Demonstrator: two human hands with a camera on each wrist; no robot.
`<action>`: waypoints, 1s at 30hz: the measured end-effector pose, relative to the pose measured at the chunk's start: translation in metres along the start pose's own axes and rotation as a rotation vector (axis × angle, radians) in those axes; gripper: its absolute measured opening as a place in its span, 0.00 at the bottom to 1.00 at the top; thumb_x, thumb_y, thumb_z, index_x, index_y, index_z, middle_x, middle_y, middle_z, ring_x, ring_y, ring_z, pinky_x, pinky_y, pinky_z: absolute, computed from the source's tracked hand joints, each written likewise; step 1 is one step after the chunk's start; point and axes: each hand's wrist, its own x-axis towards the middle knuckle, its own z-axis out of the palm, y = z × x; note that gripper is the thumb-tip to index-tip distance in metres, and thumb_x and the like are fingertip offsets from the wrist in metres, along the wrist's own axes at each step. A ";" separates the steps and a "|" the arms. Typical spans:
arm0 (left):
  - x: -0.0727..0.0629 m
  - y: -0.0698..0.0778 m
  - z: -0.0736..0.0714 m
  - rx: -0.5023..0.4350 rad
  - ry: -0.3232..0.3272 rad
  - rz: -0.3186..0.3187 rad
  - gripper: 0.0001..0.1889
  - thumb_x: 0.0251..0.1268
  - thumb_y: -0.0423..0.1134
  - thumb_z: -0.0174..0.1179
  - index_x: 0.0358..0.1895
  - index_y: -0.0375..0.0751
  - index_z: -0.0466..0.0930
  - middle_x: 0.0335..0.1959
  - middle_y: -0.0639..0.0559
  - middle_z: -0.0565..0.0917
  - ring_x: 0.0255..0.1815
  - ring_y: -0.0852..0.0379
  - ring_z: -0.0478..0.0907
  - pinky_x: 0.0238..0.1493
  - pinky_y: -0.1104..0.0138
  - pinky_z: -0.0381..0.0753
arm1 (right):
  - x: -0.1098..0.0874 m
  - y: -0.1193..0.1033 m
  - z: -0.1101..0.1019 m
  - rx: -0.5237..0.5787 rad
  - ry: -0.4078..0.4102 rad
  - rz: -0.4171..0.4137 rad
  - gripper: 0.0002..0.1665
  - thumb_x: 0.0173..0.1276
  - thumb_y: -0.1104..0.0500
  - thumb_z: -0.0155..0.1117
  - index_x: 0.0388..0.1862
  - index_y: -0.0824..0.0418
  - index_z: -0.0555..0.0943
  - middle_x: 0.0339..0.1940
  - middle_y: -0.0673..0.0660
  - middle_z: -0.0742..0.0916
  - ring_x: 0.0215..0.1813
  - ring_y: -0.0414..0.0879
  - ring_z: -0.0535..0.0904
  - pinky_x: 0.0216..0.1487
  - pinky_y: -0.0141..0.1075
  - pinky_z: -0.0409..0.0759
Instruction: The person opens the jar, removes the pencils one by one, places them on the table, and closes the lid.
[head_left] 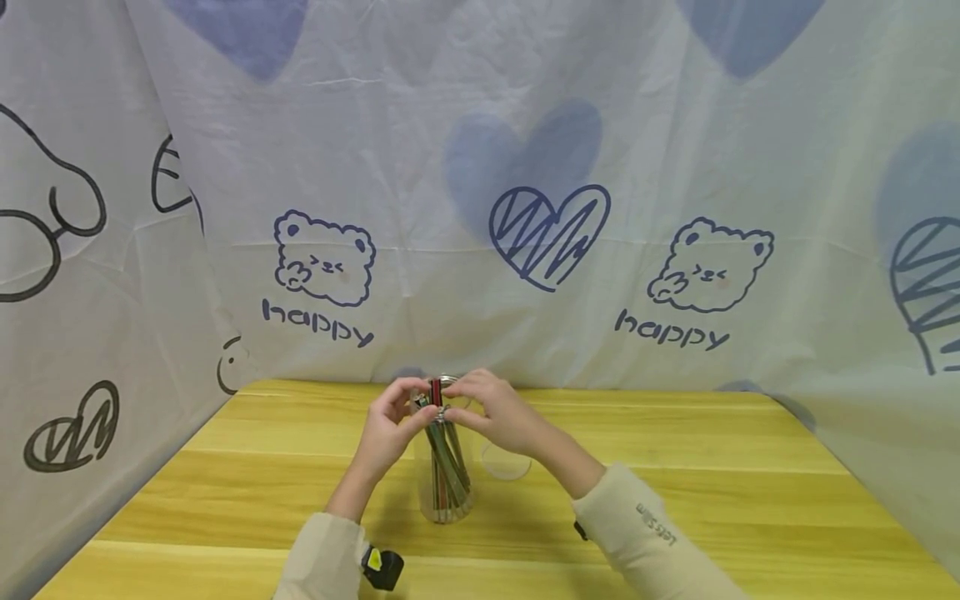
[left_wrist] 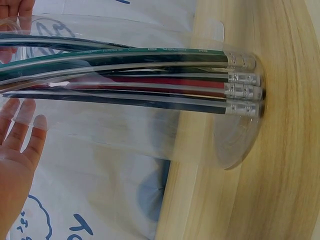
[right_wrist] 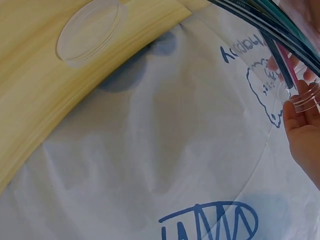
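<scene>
1. A clear jar (head_left: 446,475) stands upright on the table (head_left: 675,467), mid-front, with a bundle of pencils (head_left: 444,458) inside — eraser ends down against the base, as the left wrist view shows.
2. The left hand (head_left: 390,429) has its fingers curled at the pencil tops by the jar's mouth and seems to pinch one; the exact pencil cannot be told.
3. The right hand (head_left: 498,412) curls over the rim from the other side, fingertips meeting the left at the pencil tops.
4. A clear round lid (head_left: 506,462) lies flat on the table just right of the jar, apart from it.
5. Judged from looks, the jar is light, smooth and likely slippery, and tips easily — best steadied at the wall or rim. The pencils are stiff, thin and light; take one near its top end.
</scene>
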 end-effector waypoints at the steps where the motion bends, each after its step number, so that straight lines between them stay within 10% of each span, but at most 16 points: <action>1: 0.000 0.000 0.000 0.001 0.000 0.000 0.13 0.55 0.24 0.56 0.45 0.26 0.70 0.47 0.33 0.73 0.38 0.61 0.73 0.35 0.70 0.75 | 0.000 -0.001 -0.001 -0.009 -0.017 0.005 0.18 0.63 0.60 0.57 0.49 0.69 0.76 0.46 0.60 0.80 0.51 0.49 0.70 0.52 0.42 0.69; 30: -0.001 0.002 0.001 0.022 0.011 -0.034 0.13 0.55 0.23 0.55 0.45 0.26 0.70 0.49 0.32 0.72 0.34 0.63 0.72 0.34 0.71 0.75 | 0.003 -0.001 -0.003 0.021 -0.094 0.024 0.05 0.65 0.62 0.55 0.36 0.63 0.76 0.38 0.54 0.79 0.46 0.47 0.70 0.44 0.37 0.71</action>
